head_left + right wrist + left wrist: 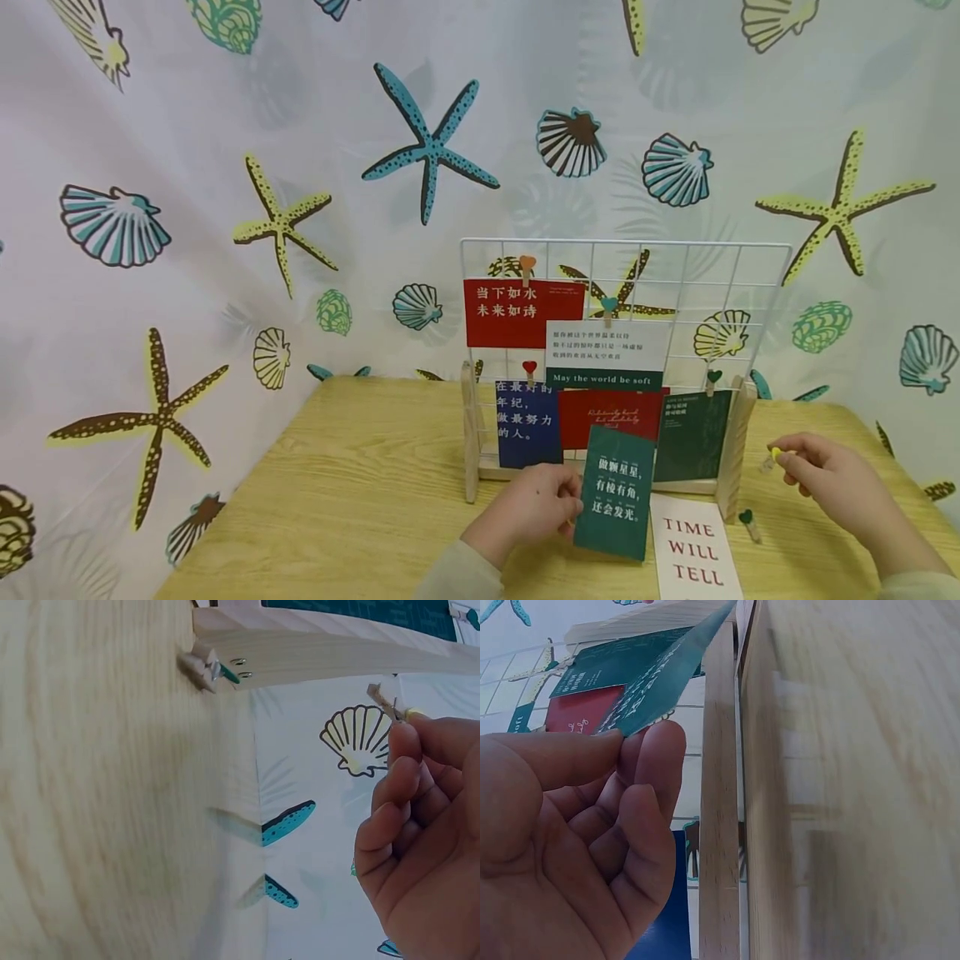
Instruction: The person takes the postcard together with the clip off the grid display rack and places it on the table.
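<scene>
My left hand (528, 510) pinches a dark green card (615, 500) with white lettering by its left edge, between thumb and forefinger, in front of a wire grid rack (470, 442) with wooden feet. In the left wrist view, the card (664, 682) is seen at a slant above the fingertips. Right of the rack, my right hand (832, 492) pinches a small wooden clothespin (768, 462) with a yellow top between thumb and forefinger. The right wrist view shows this clothespin (382, 697) jutting out beyond the fingers.
Clothespins hold a red card (502, 329), a white-and-green card (603, 350), a blue card (528, 442) and a dark green card (690, 442) on the grid. A white card (693, 546) and a green-heart clothespin (750, 527) lie on the wooden table (360, 483). A patterned curtain (337, 100) hangs behind.
</scene>
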A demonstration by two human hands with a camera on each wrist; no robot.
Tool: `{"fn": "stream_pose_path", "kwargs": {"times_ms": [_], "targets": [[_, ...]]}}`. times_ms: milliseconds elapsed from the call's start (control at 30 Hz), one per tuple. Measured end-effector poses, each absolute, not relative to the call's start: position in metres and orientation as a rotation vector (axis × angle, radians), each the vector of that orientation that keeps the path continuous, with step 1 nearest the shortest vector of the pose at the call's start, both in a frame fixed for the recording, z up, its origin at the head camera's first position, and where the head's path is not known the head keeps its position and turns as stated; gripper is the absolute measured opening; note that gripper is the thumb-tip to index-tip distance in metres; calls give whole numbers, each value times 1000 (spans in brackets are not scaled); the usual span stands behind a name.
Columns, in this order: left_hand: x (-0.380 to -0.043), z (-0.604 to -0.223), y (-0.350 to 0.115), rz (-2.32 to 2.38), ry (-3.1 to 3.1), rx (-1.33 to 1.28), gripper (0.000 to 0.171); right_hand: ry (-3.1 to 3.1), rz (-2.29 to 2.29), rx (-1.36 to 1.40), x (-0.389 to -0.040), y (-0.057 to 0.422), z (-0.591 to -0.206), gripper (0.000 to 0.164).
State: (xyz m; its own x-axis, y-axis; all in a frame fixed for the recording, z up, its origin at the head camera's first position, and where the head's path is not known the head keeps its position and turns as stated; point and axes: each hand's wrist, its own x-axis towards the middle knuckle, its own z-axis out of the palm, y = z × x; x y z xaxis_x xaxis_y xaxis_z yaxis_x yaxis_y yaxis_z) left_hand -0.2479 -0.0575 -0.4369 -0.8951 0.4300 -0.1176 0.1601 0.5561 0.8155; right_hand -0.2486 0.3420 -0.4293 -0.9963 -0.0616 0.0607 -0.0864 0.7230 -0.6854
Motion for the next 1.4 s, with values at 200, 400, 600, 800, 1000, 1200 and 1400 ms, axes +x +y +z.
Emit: {"fn": "stream_pose_path", "kwargs": {"times_ms": [200,400,600,800,1000,1200,1400], "targets": [[-247,-442,-61,1207,2502,521,15,-2931,1184,97,-251,348,-436,45],[-247,-447,-64,1173,2507,539,15,-2951,1226,77,-252,350,-439,44],[-245,-453,-64,1173,2466,505,15,-2960,1262,74,-254,351,-442,40],[-243,-458,-63,1223,2377,425,15,-2989,1274,77,-256,353,-448,33],[-244,-464,-60,1261,2314,367,14,-3011,1363,115,-256,354,-455,29],[-244,-467,-58,1249,2261,349,14,-3048,1396,129,-256,352,-461,25],[-243,-466,-56,1231,2268,342,12,-3083,1412,244,-257,355,-464,22]]}}
